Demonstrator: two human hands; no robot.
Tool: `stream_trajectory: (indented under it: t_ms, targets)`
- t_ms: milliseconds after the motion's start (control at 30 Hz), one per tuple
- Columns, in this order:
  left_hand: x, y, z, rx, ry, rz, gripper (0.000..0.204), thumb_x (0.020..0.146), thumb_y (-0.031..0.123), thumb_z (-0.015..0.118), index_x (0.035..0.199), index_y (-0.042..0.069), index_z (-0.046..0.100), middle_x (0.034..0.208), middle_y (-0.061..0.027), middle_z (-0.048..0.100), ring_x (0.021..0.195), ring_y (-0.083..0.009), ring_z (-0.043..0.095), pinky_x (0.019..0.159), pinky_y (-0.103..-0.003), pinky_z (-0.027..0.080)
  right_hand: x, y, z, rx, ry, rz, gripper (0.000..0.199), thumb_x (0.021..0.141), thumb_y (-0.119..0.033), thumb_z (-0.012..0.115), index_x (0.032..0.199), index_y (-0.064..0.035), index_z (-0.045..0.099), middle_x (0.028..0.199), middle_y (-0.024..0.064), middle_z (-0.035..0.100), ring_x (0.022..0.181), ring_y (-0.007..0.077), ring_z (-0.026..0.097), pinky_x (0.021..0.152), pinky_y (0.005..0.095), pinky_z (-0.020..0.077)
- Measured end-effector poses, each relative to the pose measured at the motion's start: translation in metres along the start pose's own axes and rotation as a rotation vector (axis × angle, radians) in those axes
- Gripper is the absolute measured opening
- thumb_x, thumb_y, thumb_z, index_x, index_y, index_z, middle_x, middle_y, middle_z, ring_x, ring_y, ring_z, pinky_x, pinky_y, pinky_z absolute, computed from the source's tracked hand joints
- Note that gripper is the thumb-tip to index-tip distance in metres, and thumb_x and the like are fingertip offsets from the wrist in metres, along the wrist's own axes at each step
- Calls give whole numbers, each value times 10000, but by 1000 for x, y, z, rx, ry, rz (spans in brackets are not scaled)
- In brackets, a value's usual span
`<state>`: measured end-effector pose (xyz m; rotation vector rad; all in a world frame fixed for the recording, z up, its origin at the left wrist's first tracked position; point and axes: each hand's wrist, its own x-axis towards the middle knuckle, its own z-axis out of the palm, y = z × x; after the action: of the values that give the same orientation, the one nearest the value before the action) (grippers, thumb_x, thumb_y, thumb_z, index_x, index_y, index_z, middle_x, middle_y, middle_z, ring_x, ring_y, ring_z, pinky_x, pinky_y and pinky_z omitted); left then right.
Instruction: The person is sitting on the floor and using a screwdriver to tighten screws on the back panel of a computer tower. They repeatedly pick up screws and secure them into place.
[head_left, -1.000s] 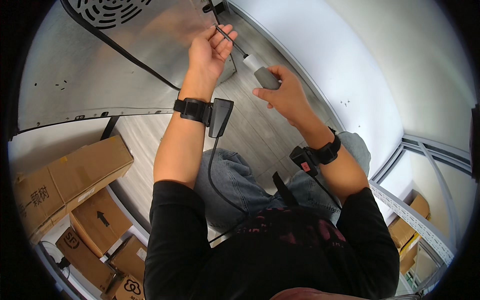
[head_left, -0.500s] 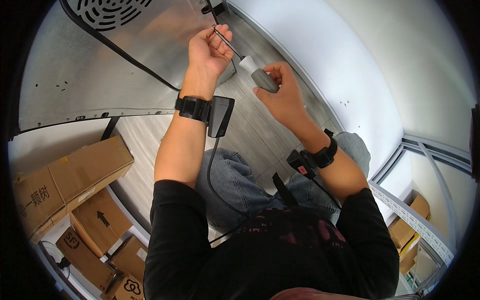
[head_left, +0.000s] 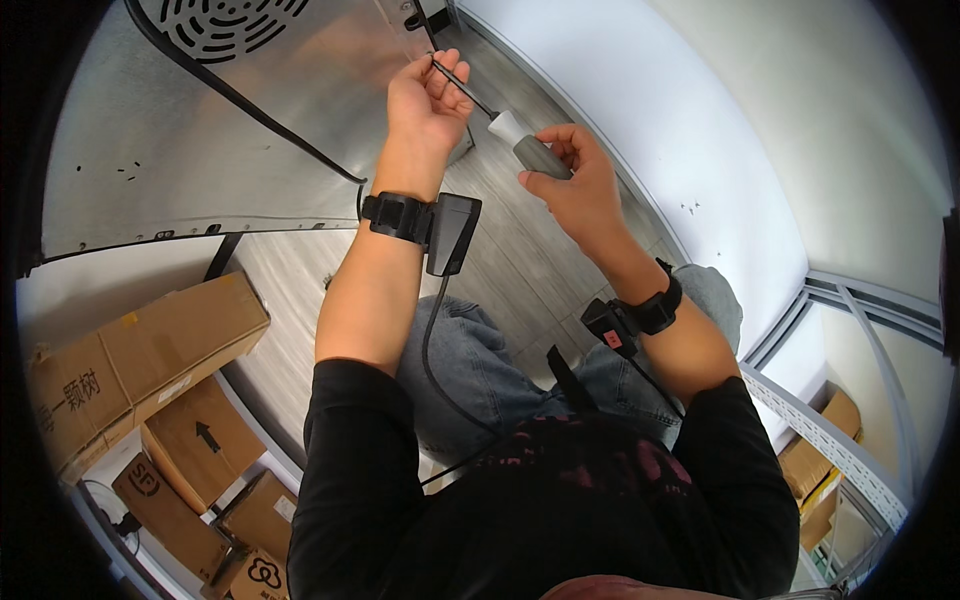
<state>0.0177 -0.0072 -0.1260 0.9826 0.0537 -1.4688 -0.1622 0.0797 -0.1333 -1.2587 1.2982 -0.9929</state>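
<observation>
The right hand (head_left: 575,180) is closed around the grey handle of a screwdriver (head_left: 520,140). The left hand (head_left: 428,95) pinches its thin shaft, just beside a metal panel (head_left: 200,130).

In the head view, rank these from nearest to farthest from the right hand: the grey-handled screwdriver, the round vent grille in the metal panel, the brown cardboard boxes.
1. Grey-handled screwdriver: in the right hand itself, its thin shaft reaching to the left hand.
2. Round vent grille in the shiny metal panel: upper left, beyond the left hand.
3. Brown cardboard boxes: lower left, on the floor.
</observation>
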Motion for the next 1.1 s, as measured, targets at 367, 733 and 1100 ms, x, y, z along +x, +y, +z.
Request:
stream_trajectory:
  t_ms: [367,733,1100]
  targets:
    - [-4,-11,8,32,100,77,135,886,198,492,905,107,590,901,12,664,795,-148,587,723,-307,433,1,0,-6,-9,-3,15,388,667,-65,754,1010,-37,576,815,22,533,719,112,510,634,265,436]
    - [-6,-14,12,52,126,103,120,891,219,489,877,128,566,895,27,657,794,-136,582,725,-305,425,6,3,-10,4,-1,-5,368,648,-58,760,974,-49,590,790,9,502,701,110,490,625,264,426]
    - [-4,-15,10,100,99,152,112,885,215,493,881,121,553,891,20,642,782,-134,575,719,-290,421,9,5,-16,1,-12,-38,361,644,-48,749,972,-46,596,802,18,519,690,111,494,605,264,427]
